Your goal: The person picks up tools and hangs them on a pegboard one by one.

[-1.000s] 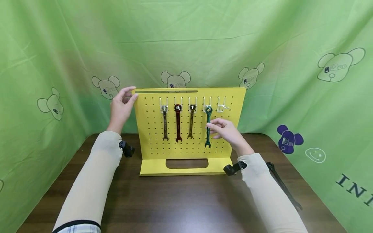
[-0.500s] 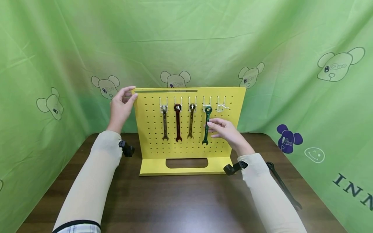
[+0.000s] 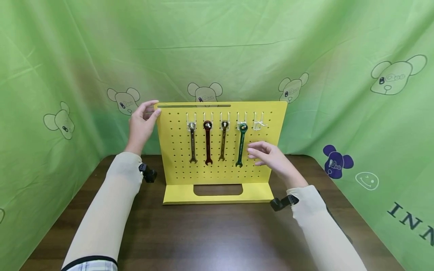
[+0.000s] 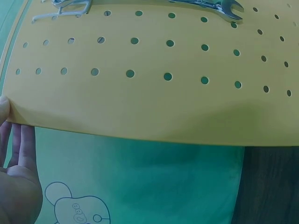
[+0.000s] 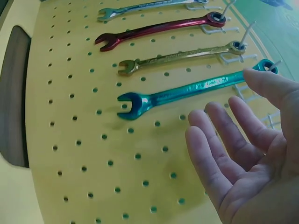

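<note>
A yellow pegboard (image 3: 176, 165) stands upright on the table. My left hand (image 3: 141, 126) pinches its upper left edge, thumb in front and fingers behind, as the left wrist view shows. A green combination wrench (image 3: 241, 146) hangs by its ring end from the fourth white hook, slightly tilted. Just right of it, my right hand (image 3: 271, 158) is held with fingers loosely extended and nothing in them. In the right wrist view, the thumb overlaps the green wrench's ring end; a gap shows between the other fingers and its shaft.
Left of the green wrench hang a silver wrench (image 3: 193, 145), a red wrench (image 3: 208, 145) and a gold wrench (image 3: 223, 143). A bare white hook (image 3: 259, 124) is at the right. On the brown table (image 3: 210, 233), a dark wrench (image 3: 331, 213) lies mostly hidden behind my right sleeve.
My right hand has let go of the green wrench and drawn back to the right and slightly down. The wrench's lower end has swung left. My left hand stays in place.
</note>
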{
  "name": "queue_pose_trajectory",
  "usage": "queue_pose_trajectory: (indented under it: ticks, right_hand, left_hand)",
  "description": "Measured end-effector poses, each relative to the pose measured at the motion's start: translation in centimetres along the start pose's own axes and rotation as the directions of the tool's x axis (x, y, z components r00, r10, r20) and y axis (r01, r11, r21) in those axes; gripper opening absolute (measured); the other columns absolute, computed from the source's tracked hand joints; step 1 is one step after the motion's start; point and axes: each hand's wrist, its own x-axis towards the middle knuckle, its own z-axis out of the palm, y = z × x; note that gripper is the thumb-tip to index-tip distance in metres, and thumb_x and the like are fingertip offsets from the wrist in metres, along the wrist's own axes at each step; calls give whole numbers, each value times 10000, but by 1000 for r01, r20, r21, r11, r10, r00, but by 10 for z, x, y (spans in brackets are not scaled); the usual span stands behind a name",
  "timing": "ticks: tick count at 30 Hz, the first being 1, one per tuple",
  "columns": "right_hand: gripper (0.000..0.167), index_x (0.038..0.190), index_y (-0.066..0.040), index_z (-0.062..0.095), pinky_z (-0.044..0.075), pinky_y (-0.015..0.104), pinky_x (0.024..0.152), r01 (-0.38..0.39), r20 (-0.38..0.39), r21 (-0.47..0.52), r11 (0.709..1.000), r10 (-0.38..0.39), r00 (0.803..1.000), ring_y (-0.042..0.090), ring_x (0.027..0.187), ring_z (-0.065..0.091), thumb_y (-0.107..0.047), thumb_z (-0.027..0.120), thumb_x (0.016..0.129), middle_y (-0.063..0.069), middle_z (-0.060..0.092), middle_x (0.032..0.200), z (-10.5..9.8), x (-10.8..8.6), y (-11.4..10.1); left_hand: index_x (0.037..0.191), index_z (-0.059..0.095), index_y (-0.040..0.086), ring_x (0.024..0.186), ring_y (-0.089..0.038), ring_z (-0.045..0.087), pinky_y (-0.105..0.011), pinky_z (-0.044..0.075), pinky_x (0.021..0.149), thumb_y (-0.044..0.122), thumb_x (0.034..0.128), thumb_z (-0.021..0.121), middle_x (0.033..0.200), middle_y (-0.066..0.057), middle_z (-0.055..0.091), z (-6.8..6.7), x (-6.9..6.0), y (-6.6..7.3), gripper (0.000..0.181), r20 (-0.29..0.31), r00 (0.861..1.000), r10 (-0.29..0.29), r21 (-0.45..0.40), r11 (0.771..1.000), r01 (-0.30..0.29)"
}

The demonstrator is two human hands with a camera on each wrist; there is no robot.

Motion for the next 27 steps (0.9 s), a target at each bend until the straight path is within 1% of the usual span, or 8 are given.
queue_pose_trajectory:
  ticks: [3, 8, 11, 16, 19, 23, 27]
  right_hand:
    - [534, 1371, 24, 524, 569, 343, 845, -12, -3, -52, 999, 12, 1000, 373, 1154, 591, -353, 625, 1007, 260, 581, 1296, -7, -8, 4]
    - [507, 1353, 34, 540, 574, 344, 815, -23, -4, -128, 992, 22, 1000, 309, 1065, 628, -333, 619, 1013, 268, 603, 1231, -20, -25, 12]
    - [495, 1340, 45, 550, 578, 380, 813, -30, -9, -158, 987, 29, 1000, 267, 1003, 651, -317, 624, 1011, 243, 633, 1172, -29, -36, 18]
    - [443, 1303, 66, 562, 581, 376, 773, -30, 5, -207, 978, 32, 999, 184, 909, 659, -261, 626, 1011, 144, 672, 1061, -40, -54, 32]
    - [409, 1284, 40, 579, 576, 347, 750, -45, 13, -227, 973, 50, 999, 178, 909, 655, -259, 629, 1009, 104, 676, 1047, -46, -64, 39]
    - [387, 1273, 21, 591, 572, 341, 736, -65, 16, -248, 967, 71, 997, 212, 910, 651, -258, 631, 1006, 100, 678, 1033, -53, -76, 45]
    - [384, 1273, 22, 596, 571, 339, 726, -80, 14, -279, 957, 88, 996, 180, 884, 654, -249, 635, 1003, 89, 687, 1034, -62, -86, 52]
  left_hand:
    - [1316, 641, 176, 970, -172, 625, -284, 537, 839, 268, 978, 674, 1176, -87, 662, 0, 0, 1, 352, 2, 1000, -1, -3, 1000, 1]
    - [1318, 641, 173, 966, -169, 627, -281, 536, 833, 270, 979, 672, 1176, -85, 665, 1, 1, 0, 354, -1, 1000, 4, 2, 1000, -4]
    - [1318, 641, 173, 966, -165, 625, -280, 532, 833, 270, 979, 672, 1174, -82, 665, 2, 1, 0, 354, 3, 1000, 4, 7, 1000, -4]
    - [1313, 645, 173, 958, -163, 616, -277, 526, 826, 272, 978, 674, 1162, -80, 661, 2, 1, 0, 351, 4, 1000, 3, -5, 1000, -3]
    - [1312, 646, 176, 962, -160, 614, -278, 522, 825, 283, 979, 672, 1164, -77, 659, 1, 0, 0, 351, 3, 1000, 1, -6, 1000, -1]
    - [1312, 646, 177, 969, -161, 616, -279, 524, 830, 283, 979, 673, 1168, -79, 658, 1, 0, 1, 351, 4, 1000, -1, -7, 1000, 1]
    - [1317, 642, 162, 970, -164, 618, -278, 527, 832, 274, 979, 674, 1168, -83, 659, 1, 0, 1, 358, 5, 1000, -4, -8, 1000, 4]
